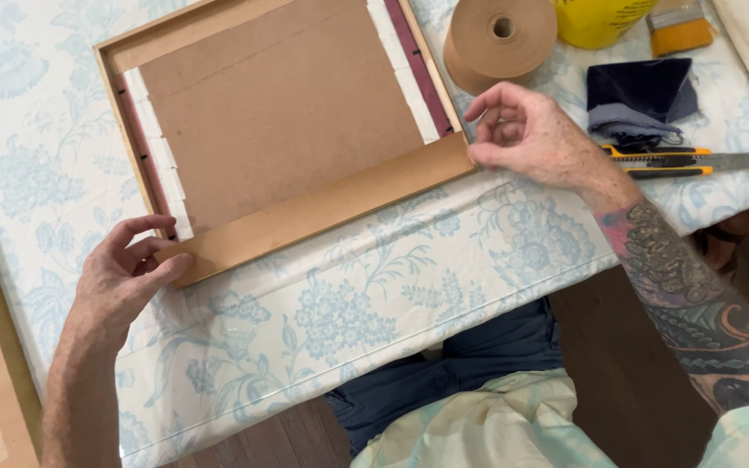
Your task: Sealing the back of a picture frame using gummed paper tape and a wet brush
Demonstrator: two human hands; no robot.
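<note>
Floral-clothed table (322, 321) bearing picture frame (279, 130), brown tape roll (500, 42), dark cloth (639, 97), utility knife (687, 160), brush (680, 26).

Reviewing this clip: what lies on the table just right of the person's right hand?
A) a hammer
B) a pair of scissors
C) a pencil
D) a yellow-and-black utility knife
D: a yellow-and-black utility knife lies with its blade out just beyond the right hand, below a folded dark cloth; that hand's fingertips rest at the end of the brown paper strip on the frame.
</note>
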